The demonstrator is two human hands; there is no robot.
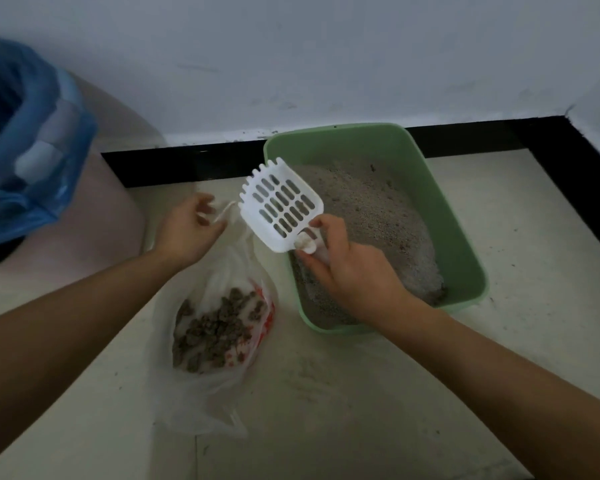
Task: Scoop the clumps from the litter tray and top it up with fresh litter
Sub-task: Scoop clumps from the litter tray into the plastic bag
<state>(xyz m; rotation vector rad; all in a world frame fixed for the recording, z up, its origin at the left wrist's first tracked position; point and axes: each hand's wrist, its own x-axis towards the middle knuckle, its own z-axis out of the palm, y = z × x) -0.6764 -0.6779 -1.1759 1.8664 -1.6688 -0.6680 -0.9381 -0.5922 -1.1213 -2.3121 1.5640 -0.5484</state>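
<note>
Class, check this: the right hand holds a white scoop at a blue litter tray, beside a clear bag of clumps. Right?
No. The head view shows the right hand holding a white scoop at a green litter tray, not blue, beside a clear bag of clumps.

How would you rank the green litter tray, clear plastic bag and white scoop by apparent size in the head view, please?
1. green litter tray
2. clear plastic bag, nearer the camera
3. white scoop

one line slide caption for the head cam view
The right hand holds the white scoop at the edge of the litter tray; left hand holds the plastic bag of clumps.
</note>
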